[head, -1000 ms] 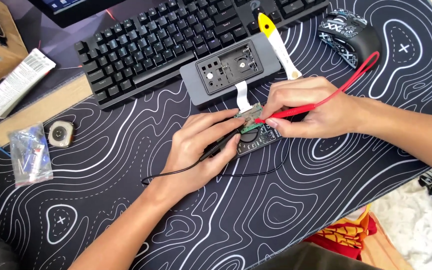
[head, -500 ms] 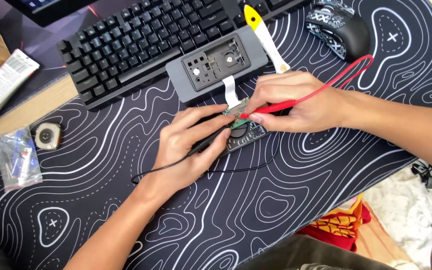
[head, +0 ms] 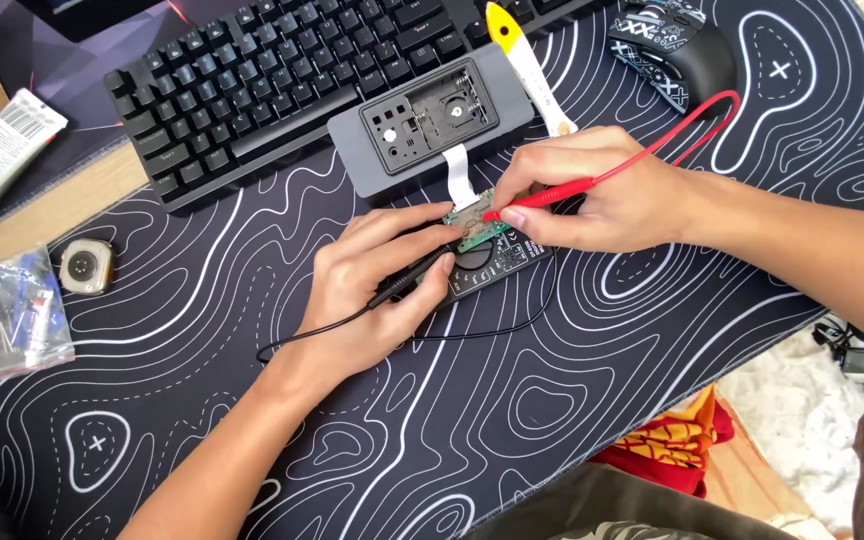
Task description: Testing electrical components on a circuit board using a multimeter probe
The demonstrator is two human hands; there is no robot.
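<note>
The left hand (head: 372, 290) is pinching a black probe (head: 407, 283) over the meter (head: 487, 262), mid-mat (head: 512, 420). The right hand (head: 592, 195) is gripping a red probe (head: 552, 195), its tip touching the green board (head: 474, 222) below the grey case (head: 432, 115) near the mat's far edge.

Your left hand (head: 377, 290) palm down, fingers curled in a pinch, your right hand (head: 592, 195) pinching, both forearms angled inward

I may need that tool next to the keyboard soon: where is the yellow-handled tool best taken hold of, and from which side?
Probably by the yellow handle, coming from above at the top edge. The tool lies flat, tilted, between the keyboard and the mouse; its white end points toward the right hand, so the handle end is freest.
</note>
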